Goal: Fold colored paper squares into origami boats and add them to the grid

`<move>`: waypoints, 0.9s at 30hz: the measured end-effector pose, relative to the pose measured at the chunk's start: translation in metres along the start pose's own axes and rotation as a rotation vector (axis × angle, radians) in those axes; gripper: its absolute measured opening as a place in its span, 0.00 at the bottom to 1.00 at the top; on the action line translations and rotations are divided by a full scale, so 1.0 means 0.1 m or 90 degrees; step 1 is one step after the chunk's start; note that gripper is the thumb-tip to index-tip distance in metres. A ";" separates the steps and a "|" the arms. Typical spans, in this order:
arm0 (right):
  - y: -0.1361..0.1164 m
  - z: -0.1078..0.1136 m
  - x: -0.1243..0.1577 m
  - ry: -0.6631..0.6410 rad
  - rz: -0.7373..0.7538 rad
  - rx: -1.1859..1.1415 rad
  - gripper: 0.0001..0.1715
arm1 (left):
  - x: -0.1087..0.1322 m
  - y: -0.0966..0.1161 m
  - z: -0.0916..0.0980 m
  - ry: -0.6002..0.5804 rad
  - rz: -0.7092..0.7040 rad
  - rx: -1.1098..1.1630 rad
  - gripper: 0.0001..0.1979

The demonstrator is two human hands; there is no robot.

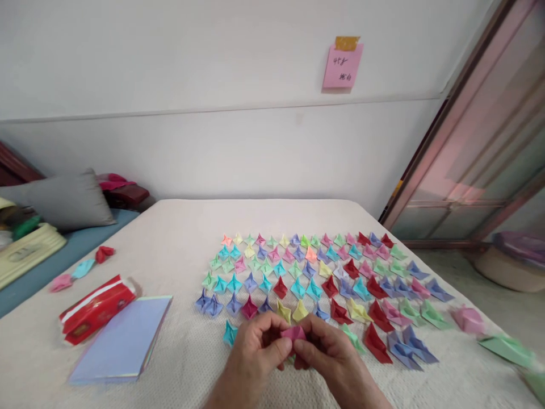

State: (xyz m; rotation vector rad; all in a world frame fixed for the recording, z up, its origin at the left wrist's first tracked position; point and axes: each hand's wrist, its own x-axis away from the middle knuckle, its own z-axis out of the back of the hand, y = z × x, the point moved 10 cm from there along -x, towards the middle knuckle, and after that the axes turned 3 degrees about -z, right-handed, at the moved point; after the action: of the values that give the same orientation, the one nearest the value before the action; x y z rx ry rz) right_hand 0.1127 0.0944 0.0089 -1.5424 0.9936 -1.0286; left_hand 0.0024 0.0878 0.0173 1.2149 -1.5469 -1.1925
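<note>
Between my two hands is a small pink piece of folded paper (pixel 293 333), pinched at both sides. My left hand (pixel 260 349) grips its left end with thumb and fingers. On the other side my right hand (pixel 326 349) pinches the right end, thumbs nearly meeting in front. Just beyond my hands spread several rows of small folded paper boats (pixel 280 288) in many colours. A turquoise boat (pixel 230 333) sits left of my left hand, and a dark red boat (pixel 376 344) lies right of my right hand. My hands hide part of the nearest row.
A stack of lilac paper (pixel 125 338) lies at left, partly under a red packet (pixel 97 309). Folded pieces in pink (pixel 61 282), turquoise (pixel 83 268) and red (pixel 104 254) lie behind. A pink folded piece (pixel 468 320) and a green one (pixel 506 349) rest at the right edge of the cloth-covered table (pixel 179 227).
</note>
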 end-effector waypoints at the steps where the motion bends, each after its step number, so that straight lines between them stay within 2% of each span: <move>1: 0.02 -0.01 0.01 0.009 -0.008 -0.022 0.12 | 0.00 0.00 0.01 0.020 -0.006 -0.009 0.08; 3: 0.03 0.00 0.02 0.034 -0.010 -0.070 0.11 | 0.00 0.00 0.04 0.059 -0.011 -0.010 0.07; 6: 0.03 0.00 0.03 0.061 -0.004 -0.132 0.10 | -0.01 -0.03 0.01 0.069 -0.012 0.025 0.06; 15: 0.15 -0.01 0.03 0.084 0.001 -0.228 0.09 | 0.08 -0.19 0.03 0.148 -0.056 0.055 0.06; 21: 0.05 0.05 0.05 0.104 0.039 -0.201 0.11 | 0.07 -0.10 0.02 0.143 -0.085 0.079 0.09; 27: -0.02 0.04 0.07 0.093 0.030 -0.146 0.12 | 0.04 -0.17 0.02 0.102 0.002 0.091 0.09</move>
State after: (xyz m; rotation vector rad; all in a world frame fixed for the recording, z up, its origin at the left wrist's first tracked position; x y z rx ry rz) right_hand 0.1184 0.0891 0.0109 -1.6376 1.2799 -1.0340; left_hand 0.0035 0.0828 0.0005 1.3654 -1.5339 -0.9707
